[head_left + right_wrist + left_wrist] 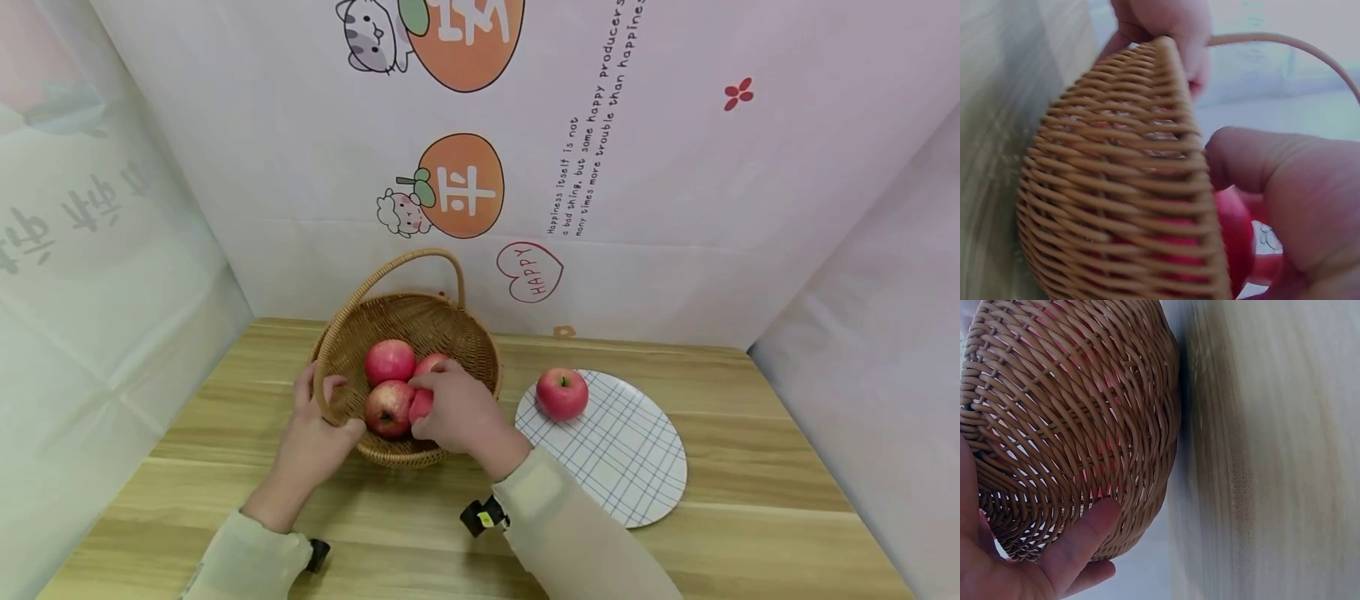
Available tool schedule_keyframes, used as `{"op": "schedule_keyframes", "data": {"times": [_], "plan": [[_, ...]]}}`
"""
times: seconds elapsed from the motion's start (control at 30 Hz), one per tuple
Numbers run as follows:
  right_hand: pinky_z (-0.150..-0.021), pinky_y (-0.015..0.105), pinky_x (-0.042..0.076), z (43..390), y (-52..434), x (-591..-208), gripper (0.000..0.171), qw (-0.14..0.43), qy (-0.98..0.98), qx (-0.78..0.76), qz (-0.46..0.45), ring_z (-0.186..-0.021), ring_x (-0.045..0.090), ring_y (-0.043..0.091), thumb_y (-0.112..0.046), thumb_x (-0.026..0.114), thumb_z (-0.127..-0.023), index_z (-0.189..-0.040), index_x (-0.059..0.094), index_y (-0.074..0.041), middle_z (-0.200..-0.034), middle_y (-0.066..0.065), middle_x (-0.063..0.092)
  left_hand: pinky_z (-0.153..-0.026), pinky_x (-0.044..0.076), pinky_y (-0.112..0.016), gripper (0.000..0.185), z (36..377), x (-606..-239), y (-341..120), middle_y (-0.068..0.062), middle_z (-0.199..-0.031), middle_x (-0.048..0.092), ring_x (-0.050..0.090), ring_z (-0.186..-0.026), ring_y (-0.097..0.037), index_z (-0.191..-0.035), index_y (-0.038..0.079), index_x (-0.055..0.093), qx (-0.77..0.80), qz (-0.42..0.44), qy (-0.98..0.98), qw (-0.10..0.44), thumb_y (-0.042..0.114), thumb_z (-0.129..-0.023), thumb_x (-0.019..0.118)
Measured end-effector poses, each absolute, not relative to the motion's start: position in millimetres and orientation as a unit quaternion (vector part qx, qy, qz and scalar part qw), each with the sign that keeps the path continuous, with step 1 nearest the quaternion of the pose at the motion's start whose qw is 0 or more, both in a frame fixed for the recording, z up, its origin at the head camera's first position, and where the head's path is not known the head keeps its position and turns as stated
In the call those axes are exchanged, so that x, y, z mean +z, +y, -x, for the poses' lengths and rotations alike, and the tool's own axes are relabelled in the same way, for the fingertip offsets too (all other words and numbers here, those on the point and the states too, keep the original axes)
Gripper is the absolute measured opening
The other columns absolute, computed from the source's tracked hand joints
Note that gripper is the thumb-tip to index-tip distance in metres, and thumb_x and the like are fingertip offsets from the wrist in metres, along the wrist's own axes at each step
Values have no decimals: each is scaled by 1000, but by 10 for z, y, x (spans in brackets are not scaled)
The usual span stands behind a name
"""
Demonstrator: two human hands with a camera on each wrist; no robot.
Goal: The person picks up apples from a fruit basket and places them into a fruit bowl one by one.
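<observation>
Basket under both hands: tan woven wicker. Apples inside it: red-pink, pale speckling. Apple right of right hand: red, on white plate with thin grey grid lines. Table: light wood grain. Sleeves: cream.

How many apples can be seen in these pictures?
4: three apples in the basket, one of them under the right hand, and one apple on the plate. The hand may hide more.
</observation>
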State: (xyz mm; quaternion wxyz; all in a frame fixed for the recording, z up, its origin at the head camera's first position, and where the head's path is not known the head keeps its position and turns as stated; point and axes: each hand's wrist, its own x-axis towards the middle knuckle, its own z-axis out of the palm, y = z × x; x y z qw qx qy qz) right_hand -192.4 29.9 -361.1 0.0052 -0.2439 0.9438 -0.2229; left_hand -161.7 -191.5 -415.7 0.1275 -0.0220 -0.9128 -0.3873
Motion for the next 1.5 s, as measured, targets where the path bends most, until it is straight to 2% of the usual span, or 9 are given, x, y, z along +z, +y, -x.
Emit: {"op": "schedule_keyframes", "data": {"times": [0.07,0.27,0.47,0.57,0.77,0.9,1.03,1.27,1.5], "plan": [[-81,33,48,1936,347,-3583,50,-2,935,-260,241,-113,54,22,-20,72,-73,-123,68,-19,-135,7,54,-65,42,-39,57,1617,-4154,-1920,-16,-158,13,54,-91,-38,-131,5,50,-388,22,-912,128,10,-76,64],[-82,34,50,1936,467,-3526,41,-12,897,-387,211,-107,55,23,-20,74,-77,-117,66,-21,-135,5,48,-68,44,-41,54,1620,-4185,-1952,-18,-153,18,54,-94,-38,-129,4,50,-392,21,-912,124,12,-78,66],[-86,37,51,1884,587,-3451,38,-4,842,-502,197,-106,56,21,-19,78,-82,-117,65,-23,-128,-1,49,-84,43,-54,51,1633,-4213,-2009,-20,-160,9,42,-122,-47,-129,2,49,-411,18,-905,108,12,-81,64],[-87,39,50,1834,653,-3412,38,4,823,-535,190,-105,57,20,-20,77,-83,-119,64,-25,-126,-3,51,-88,42,-56,52,1640,-4218,-2024,-20,-161,7,38,-127,-49,-130,1,49,-413,20,-905,104,13,-81,64],[-83,40,52,1723,816,-3376,43,29,790,-589,167,-103,59,25,-21,78,-84,-123,63,-31,-127,-2,55,-85,43,-56,52,1641,-4212,-2035,-21,-160,8,41,-125,-50,-129,1,50,-406,19,-908,106,14,-81,64],[-79,40,54,1653,961,-3376,45,39,763,-627,150,-101,61,30,-18,78,-84,-125,63,-30,-135,0,52,-85,44,-55,52,1634,-4209,-2037,-20,-161,8,40,-126,-49,-130,1,50,-403,15,-909,102,15,-81,64],[-78,40,55,1576,1143,-3397,43,38,758,-634,147,-101,62,31,-14,76,-85,-124,63,-26,-140,-3,48,-84,44,-54,53,1621,-4203,-2037,-20,-161,8,41,-125,-49,-131,2,50,-404,13,-910,98,15,-82,64],[-77,46,56,1446,1516,-3463,45,29,731,-665,146,-107,56,39,-5,75,-83,-125,61,-12,-141,7,49,-83,44,-53,52,1607,-4188,-2042,-20,-161,7,41,-123,-49,-132,1,48,-403,13,-910,93,15,-83,63],[-70,49,57,1334,1964,-3637,45,31,748,-652,118,-109,55,44,-3,76,-84,-126,60,-12,-144,3,45,-82,44,-53,52,1602,-4184,-2039,-20,-161,6,41,-124,-50,-131,2,49,-399,14,-912,93,15,-83,64]]}}
